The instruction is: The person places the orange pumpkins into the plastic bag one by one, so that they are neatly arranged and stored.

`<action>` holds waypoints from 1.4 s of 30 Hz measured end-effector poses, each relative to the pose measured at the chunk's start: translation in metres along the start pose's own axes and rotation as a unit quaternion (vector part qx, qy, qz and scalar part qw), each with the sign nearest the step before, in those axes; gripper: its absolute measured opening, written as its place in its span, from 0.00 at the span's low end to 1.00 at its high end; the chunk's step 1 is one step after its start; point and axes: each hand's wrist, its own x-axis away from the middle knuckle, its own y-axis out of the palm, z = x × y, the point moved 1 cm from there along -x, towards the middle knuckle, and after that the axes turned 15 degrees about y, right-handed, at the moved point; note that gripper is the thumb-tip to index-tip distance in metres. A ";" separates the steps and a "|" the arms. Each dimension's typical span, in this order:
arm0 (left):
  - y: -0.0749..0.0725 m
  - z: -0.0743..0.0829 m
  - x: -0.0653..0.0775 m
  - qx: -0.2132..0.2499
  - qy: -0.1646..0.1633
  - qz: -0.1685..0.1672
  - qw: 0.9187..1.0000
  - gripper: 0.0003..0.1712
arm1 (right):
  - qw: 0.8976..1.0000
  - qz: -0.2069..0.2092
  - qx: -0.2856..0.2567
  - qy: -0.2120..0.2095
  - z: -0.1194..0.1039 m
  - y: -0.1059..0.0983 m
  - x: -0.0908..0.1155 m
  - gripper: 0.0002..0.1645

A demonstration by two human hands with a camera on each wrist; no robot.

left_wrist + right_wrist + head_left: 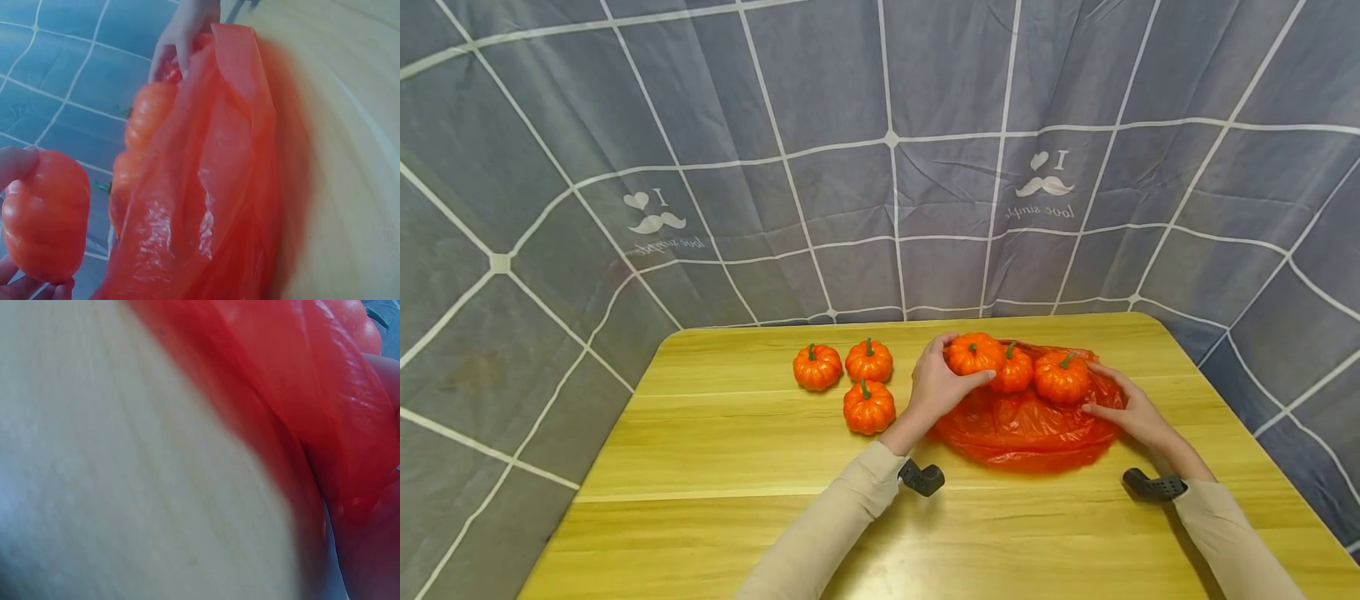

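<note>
My left hand (937, 382) grips a small orange pumpkin (973, 354) with a green stem, thumb on one side and fingers on the other. In the left wrist view this pumpkin (47, 215) is held apart from the red plastic bag (206, 181). Spread across the right half of the table, the thin, crumpled bag (1022, 433) bears two more pumpkins, a middle one (1013, 372) and a right one (1062, 377). At the bag's right end my right hand (1138, 412) holds its edge between thumb and fingers. Red film covers part of that hand in the right wrist view.
Left of the bag, three similar pumpkins stand grouped on the wooden table (715, 450): one at the left (817, 367), one behind (869, 361) and one in front (868, 407). A grey cloth with white grid lines (835, 200) hangs along the table's back and sides.
</note>
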 end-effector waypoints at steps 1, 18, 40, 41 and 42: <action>0.001 -0.001 -0.001 -0.003 0.000 0.001 1.000 0.45 | 1.000 0.001 0.003 0.003 0.000 0.000 0.000 0.42; 0.006 -0.023 -0.004 -0.031 -0.018 0.019 0.999 0.46 | 1.000 0.004 0.006 0.009 -0.001 0.000 0.000 0.42; 0.012 -0.041 -0.001 -0.042 -0.021 0.038 0.998 0.45 | 1.000 -0.007 -0.014 -0.004 0.003 0.001 -0.001 0.41; 0.012 -0.042 -0.001 -0.040 -0.023 0.038 0.998 0.45 | 1.000 -0.008 -0.016 -0.005 0.003 0.001 -0.001 0.41; 0.013 -0.043 -0.001 -0.039 -0.025 0.038 0.998 0.45 | 1.000 -0.009 -0.018 -0.007 0.003 0.001 -0.001 0.41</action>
